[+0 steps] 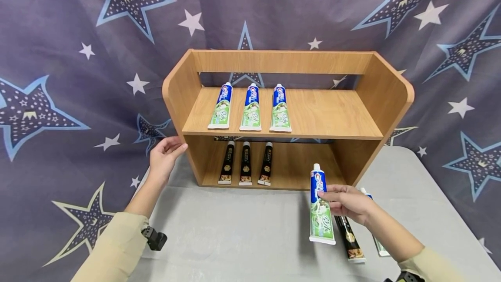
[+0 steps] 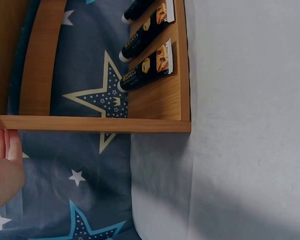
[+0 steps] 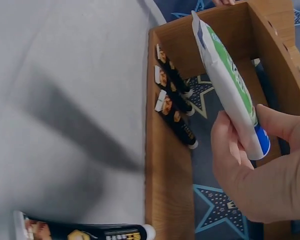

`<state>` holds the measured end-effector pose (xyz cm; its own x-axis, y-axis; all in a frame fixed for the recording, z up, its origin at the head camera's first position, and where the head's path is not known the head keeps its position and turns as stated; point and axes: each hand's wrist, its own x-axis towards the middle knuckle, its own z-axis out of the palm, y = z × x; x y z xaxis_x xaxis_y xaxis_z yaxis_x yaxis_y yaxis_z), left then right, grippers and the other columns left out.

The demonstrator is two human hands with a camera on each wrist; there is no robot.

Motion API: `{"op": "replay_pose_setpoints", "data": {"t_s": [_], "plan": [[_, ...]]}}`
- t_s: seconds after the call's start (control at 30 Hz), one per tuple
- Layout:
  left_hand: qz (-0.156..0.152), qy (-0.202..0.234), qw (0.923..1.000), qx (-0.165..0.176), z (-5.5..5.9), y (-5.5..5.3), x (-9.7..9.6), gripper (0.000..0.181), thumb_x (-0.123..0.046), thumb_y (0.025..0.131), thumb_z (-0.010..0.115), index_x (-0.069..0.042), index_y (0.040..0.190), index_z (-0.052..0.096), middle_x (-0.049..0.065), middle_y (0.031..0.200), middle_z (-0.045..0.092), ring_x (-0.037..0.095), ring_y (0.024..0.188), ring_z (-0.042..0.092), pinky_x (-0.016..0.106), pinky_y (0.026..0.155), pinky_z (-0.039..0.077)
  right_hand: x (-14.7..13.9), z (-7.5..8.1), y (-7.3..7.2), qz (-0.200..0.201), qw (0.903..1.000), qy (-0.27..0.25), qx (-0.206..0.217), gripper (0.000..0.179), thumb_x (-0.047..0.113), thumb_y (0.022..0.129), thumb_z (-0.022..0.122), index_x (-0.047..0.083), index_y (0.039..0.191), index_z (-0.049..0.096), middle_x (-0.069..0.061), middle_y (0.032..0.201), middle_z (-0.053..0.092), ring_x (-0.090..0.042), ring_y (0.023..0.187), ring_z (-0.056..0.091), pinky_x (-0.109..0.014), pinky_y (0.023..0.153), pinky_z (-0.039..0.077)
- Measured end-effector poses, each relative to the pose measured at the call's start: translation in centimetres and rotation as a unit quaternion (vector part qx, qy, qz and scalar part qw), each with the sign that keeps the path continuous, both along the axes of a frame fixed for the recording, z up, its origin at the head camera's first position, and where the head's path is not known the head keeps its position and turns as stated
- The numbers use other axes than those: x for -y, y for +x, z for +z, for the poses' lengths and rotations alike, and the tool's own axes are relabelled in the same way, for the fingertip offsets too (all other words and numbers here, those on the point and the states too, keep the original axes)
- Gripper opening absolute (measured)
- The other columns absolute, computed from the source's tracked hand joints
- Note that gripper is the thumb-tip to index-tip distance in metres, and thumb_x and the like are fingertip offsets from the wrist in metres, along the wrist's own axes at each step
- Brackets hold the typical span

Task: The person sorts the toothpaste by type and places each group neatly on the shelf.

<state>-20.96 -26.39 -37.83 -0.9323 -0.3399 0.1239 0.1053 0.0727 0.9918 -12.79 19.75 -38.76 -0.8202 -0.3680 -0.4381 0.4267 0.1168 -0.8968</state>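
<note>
My right hand [image 1: 350, 203] pinches a blue-and-green toothpaste tube [image 1: 321, 212] between thumb and fingers, white cap up, in front of the lower shelf. In the right wrist view the same tube [image 3: 227, 80] tilts with its flat end upward. My left hand [image 1: 164, 160] touches the left side panel of the wooden shelf unit [image 1: 287, 62], its fingers [image 2: 10, 145] against the outer face. Three blue-and-green tubes [image 1: 250, 108] lie in a row on the upper board; three black toothpaste tubes [image 1: 245, 164] lie on the lower one.
Beside and partly under the right forearm, a black tube [image 1: 349, 238] and another blue-and-green tube [image 1: 380, 247] lie on the grey-white tabletop [image 1: 235, 229]. A star-patterned curtain [image 1: 274, 8] hangs behind the shelf unit. Both rows of tubes sit toward the shelf's left side.
</note>
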Motion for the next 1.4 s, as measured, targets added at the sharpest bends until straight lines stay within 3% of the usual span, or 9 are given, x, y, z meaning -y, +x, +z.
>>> {"op": "replay_pose_setpoints", "data": {"t_s": [0.27, 0.43, 0.77, 1.4], "plan": [[0.008, 0.001, 1.0, 0.006, 0.0, 0.2, 0.1, 0.021, 0.0, 0.084, 0.07, -0.011, 0.099, 0.06, -0.02, 0.082, 0.063, -0.005, 0.083, 0.062, 0.006, 0.075, 0.052, 0.3, 2.3, -0.5, 0.02, 0.9997, -0.013, -0.007, 0.035, 0.019, 0.094, 0.061, 0.0, 0.119, 0.045, 0.009, 0.084, 0.069, -0.002, 0.069, 0.061, -0.024, 0.077, 0.058], [0.005, 0.005, 1.0, -0.001, 0.0, 0.2, 0.2, 0.02, -0.001, 0.084, 0.07, -0.012, 0.097, 0.061, -0.019, 0.082, 0.063, -0.006, 0.083, 0.063, 0.006, 0.075, 0.052, 0.4, 4.2, -0.7, 0.037, 0.9988, -0.022, -0.021, 0.032, 0.02, 0.095, 0.06, 0.001, 0.117, 0.047, 0.007, 0.086, 0.072, -0.004, 0.075, 0.068, -0.024, 0.078, 0.059], [0.005, 0.014, 0.9999, -0.002, -0.1, 0.2, 0.3, 0.021, 0.0, 0.084, 0.07, -0.016, 0.094, 0.061, -0.019, 0.082, 0.064, -0.006, 0.082, 0.063, 0.006, 0.075, 0.052, 0.5, 7.8, -0.6, 0.044, 0.9983, 0.026, -0.027, 0.033, 0.023, 0.094, 0.061, 0.004, 0.117, 0.046, 0.007, 0.085, 0.071, -0.004, 0.071, 0.066, -0.022, 0.076, 0.059], [0.002, 0.003, 1.0, 0.005, -0.1, 0.2, 0.0, 0.021, -0.001, 0.084, 0.07, -0.013, 0.098, 0.061, -0.021, 0.082, 0.063, -0.006, 0.083, 0.062, 0.006, 0.076, 0.052, 0.9, 12.1, -1.9, 0.045, 0.9965, 0.056, -0.043, 0.037, 0.025, 0.096, 0.058, 0.002, 0.122, 0.044, 0.009, 0.085, 0.071, -0.004, 0.076, 0.068, -0.019, 0.073, 0.058]]}}
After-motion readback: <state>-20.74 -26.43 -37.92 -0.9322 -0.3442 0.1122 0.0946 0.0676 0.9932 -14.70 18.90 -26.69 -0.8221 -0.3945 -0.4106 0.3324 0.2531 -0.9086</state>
